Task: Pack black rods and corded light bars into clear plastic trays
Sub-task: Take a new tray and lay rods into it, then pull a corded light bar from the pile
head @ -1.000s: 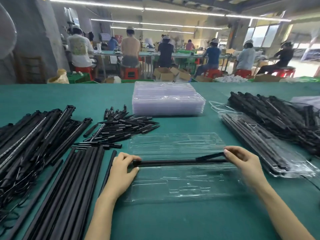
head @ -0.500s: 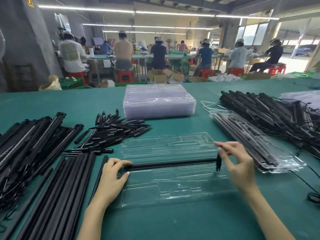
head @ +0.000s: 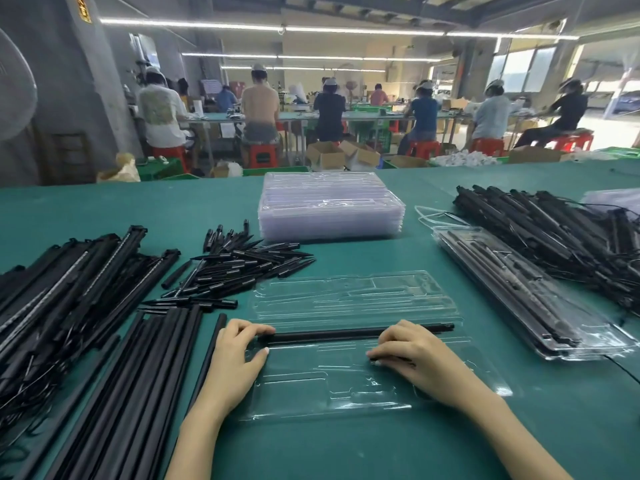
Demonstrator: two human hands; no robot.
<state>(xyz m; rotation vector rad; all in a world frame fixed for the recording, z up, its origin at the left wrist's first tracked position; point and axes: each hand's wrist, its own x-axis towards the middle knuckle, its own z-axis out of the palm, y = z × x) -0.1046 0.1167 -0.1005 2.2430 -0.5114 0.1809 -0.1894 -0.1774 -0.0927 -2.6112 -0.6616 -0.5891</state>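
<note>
Right, status at this frame:

1. An open clear tray (head: 332, 382) lies flat on the green bench (head: 398, 452), directly in front of the person. One black rod (head: 346, 333) lies lengthwise across its middle, apparently in or over a channel; whether it is fully seated cannot be told.
2. Left hand (head: 232, 362): fingers curl over the rod's left end, thumb pressing on the tray just below it.
3. Right hand (head: 415, 358): lies across the rod near its right end, fingers bent, with a small dark piece showing under the fingertips (head: 377, 355). Looks pinched, but what the piece is can't be made out.
4. Supply: loose rods (head: 114, 393) at left, corded light bars (head: 62, 292) further left, short spiked pieces (head: 239, 268) behind them, a stack of empty trays (head: 329, 209) at back, a filled tray (head: 519, 299) at right beside another corded pile (head: 561, 237).
5. Risks, as a judgement:
   - Thin tray can flex or slide if pressure is uneven, so the rod pops out of the channel.
   - Rod may sit skewed and block the neighbouring slots.
   - The small piece could be dropped into the wrong recess.
   - Cords from the side piles could snag a reaching arm.
</note>
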